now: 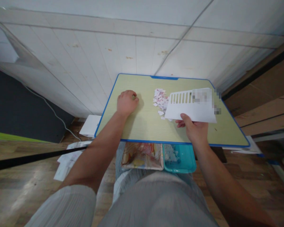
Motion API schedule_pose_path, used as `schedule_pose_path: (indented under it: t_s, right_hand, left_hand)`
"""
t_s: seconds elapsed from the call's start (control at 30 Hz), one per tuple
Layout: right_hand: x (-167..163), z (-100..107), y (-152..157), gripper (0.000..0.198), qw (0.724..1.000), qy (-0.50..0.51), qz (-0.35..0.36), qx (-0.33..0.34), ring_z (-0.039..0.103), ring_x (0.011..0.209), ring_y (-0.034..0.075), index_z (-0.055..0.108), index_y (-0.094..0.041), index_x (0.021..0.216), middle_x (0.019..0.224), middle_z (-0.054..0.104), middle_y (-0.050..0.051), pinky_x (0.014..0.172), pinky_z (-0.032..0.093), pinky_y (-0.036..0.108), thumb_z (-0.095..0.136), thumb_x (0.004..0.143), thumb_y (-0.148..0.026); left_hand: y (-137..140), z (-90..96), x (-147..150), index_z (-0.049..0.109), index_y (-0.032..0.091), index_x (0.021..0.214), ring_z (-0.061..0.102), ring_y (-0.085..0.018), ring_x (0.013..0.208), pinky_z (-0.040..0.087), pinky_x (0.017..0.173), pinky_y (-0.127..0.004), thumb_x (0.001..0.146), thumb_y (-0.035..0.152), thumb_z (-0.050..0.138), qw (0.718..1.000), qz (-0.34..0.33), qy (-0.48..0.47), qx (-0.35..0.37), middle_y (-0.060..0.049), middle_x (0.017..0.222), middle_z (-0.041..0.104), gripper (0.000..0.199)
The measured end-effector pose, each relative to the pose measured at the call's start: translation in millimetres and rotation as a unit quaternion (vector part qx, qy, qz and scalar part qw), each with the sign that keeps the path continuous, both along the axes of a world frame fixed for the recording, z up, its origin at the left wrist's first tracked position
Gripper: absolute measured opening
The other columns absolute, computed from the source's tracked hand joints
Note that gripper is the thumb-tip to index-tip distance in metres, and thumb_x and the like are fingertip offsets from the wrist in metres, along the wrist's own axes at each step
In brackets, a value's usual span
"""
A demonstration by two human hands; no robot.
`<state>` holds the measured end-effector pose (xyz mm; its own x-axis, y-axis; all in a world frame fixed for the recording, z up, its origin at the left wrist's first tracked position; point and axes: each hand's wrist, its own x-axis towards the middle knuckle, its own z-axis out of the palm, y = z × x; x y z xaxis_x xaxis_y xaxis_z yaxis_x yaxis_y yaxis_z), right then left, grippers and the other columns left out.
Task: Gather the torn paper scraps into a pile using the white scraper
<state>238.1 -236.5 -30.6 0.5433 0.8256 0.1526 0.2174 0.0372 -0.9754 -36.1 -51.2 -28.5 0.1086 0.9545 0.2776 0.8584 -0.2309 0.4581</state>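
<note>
On the left half of the small table (153, 126), my left hand (127, 102) rests with its fingers curled closed. A small olive patch shows between thumb and fingers, and I cannot make out whether it is an object. My right hand (196, 130) grips a white sheet (191, 112) by its near edge, thumb on top and fingers beneath. A row of narrow cut-out slots runs along the sheet's far left part; its upper right is blurred out. Torn paper scraps (159, 99) lie heaped between my hands, partly covered by the sheet's left edge.
Below the table's near edge sit a patterned box (142, 165) and a turquoise plastic bin (180, 170) with greyish bits inside. A white wall (97, 56) stands behind the table. Papers (68, 160) lie at the lower left, and a black strap (38, 156) crosses there.
</note>
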Motion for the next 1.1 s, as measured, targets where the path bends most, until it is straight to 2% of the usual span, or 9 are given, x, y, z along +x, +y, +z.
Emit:
schedule_pose_path:
  t_s: [0.17,0.3,0.5,0.77,0.93,1.1]
  right_hand:
    - [-1,-2,-3,0.039,1.000,-0.007,-0.004,-0.007,0.076,0.055,0.025,0.079,-0.024,0.083,0.072,0.085,0.010,0.058,0.068,0.037,0.094,0.088,-0.060]
    - [2,-3,-8,0.040,0.997,-0.043,0.055,-0.024,0.077,0.058,0.024,0.080,-0.024,0.076,0.072,0.085,0.010,0.066,0.071,0.039,0.090,0.093,-0.059]
    - [4,3,-15,0.045,0.994,-0.080,0.064,-0.028,0.076,0.058,0.025,0.076,-0.026,0.069,0.066,0.080,0.008,0.066,0.070,0.039,0.088,0.094,-0.061]
    - [4,7,-19,0.039,0.997,-0.060,0.046,-0.027,0.073,0.055,0.024,0.076,-0.026,0.069,0.063,0.078,0.007,0.060,0.067,0.037,0.089,0.090,-0.057]
    - [-3,3,-24,0.043,0.999,-0.048,0.004,-0.008,0.076,0.057,0.023,0.077,-0.025,0.075,0.067,0.080,0.006,0.066,0.069,0.038,0.092,0.094,-0.061]
    - [-22,-2,-26,0.047,0.995,0.004,0.104,0.001,0.075,0.057,0.023,0.080,-0.024,0.082,0.072,0.084,0.008,0.064,0.069,0.039,0.094,0.096,-0.067]
  left_hand:
    - [-1,1.1,0,0.087,0.025,0.123,0.074,-0.041,0.151,0.055,0.136,-0.058,0.106,0.021,0.068,1.000,0.001,0.002,-0.004,-0.017,0.152,0.088,0.026]
    - [-4,6.4,1,0.087,0.024,0.126,0.074,-0.040,0.154,0.054,0.137,-0.055,0.109,0.020,0.069,1.000,0.005,0.013,-0.016,-0.016,0.155,0.087,0.026]
    - [-4,7.0,2,0.088,0.022,0.128,0.075,-0.040,0.154,0.055,0.137,-0.053,0.110,0.022,0.068,0.999,0.007,0.029,-0.016,-0.017,0.155,0.087,0.026]
    - [-2,2.0,1,0.088,0.024,0.125,0.075,-0.041,0.151,0.056,0.135,-0.055,0.108,0.020,0.068,1.000,0.006,0.015,-0.002,-0.015,0.153,0.088,0.026]
    - [-1,1.8,0,0.087,0.023,0.125,0.074,-0.041,0.151,0.054,0.136,-0.056,0.108,0.020,0.068,1.000,0.004,0.013,-0.006,-0.016,0.153,0.088,0.026]
    - [0,-0.4,-1,0.087,0.024,0.124,0.075,-0.041,0.150,0.056,0.134,-0.055,0.107,0.021,0.069,1.000,0.004,0.015,0.003,-0.016,0.151,0.089,0.025]
